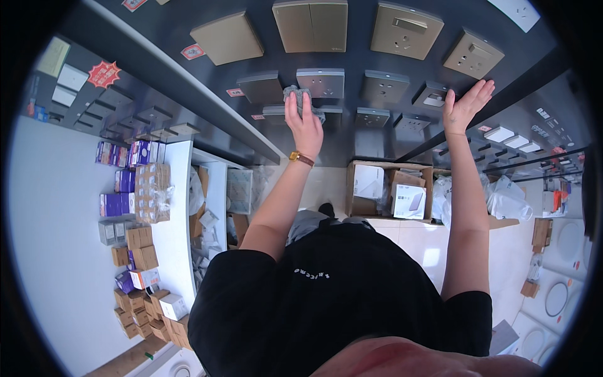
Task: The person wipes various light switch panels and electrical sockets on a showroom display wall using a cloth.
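Observation:
My left hand (304, 129), with a watch on its wrist, presses a crumpled grey cloth (297, 96) against a dark display panel (353, 61). The cloth lies at the left edge of a grey wall socket (325, 84), partly over it, and beside a plain grey switch plate (260, 88). Lower down, the cloth and fingers hide part of another plate. Fingers spread, my right hand (464, 110) rests on the panel at the right, holding nothing. Its thumb is close to a small plate with a light insert (431, 95); a gold switched socket (473, 54) sits just above the fingers.
More gold plates (310, 27) line the panel's top. Below stands an open cardboard box (351, 188) with white cartons, beside plastic bags (506, 202). At left, a white shelf (176, 245) bears stacked small boxes (141, 249). A raised pale strip (188, 80) edges the panel.

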Tool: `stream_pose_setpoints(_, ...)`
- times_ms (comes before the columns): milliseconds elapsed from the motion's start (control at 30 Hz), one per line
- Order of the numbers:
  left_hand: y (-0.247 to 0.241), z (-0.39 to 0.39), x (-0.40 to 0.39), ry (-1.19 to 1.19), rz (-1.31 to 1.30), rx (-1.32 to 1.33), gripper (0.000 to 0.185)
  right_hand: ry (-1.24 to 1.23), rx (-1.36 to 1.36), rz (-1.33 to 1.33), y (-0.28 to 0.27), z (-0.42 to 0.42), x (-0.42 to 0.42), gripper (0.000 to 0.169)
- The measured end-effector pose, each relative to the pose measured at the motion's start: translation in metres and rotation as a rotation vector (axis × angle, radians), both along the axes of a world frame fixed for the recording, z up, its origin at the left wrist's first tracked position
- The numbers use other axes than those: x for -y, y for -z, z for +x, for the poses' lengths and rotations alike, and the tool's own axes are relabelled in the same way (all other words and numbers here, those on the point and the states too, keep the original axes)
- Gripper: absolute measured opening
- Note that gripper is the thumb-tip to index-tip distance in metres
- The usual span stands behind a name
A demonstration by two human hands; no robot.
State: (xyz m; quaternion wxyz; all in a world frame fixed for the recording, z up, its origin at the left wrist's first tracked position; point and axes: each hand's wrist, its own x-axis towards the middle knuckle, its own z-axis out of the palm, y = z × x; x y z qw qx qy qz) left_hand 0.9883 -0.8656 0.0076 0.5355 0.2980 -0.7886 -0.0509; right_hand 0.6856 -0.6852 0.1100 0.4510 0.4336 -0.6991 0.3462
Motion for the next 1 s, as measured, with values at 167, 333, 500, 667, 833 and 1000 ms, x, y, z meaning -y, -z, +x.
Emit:
stream_pose_setpoints(167,-0.008,0.037,-0.005,-0.022,0.028,0.050,0.063,-0.027,-0.032,0.144,0.023,-0.006,-0.023,0.081)
stream_pose_setpoints(333,0.007,0.056,0.021,-0.310,0.205,-0.053,0.070,-0.071,-0.058,0.258,0.043,-0.010,-0.035,0.080)
stream_pose_setpoints(500,0.037,0.025,0.016,-0.287,0.385,-0.023,0.079,-0.073,-0.059,0.259,0.044,-0.008,-0.031,0.078)
stream_pose_setpoints(667,0.031,-0.032,-0.034,-0.199,0.444,-0.104,0.078,-0.056,-0.060,0.240,0.048,-0.009,-0.029,0.077)
stream_pose_setpoints(833,0.022,-0.077,-0.085,-0.076,0.503,-0.146,0.076,-0.062,-0.055,0.231,0.045,-0.006,-0.029,0.077)
stream_pose_setpoints(1000,0.021,-0.087,-0.114,0.072,0.559,-0.150,0.074,-0.071,-0.042,0.252,0.043,-0.004,-0.029,0.079)
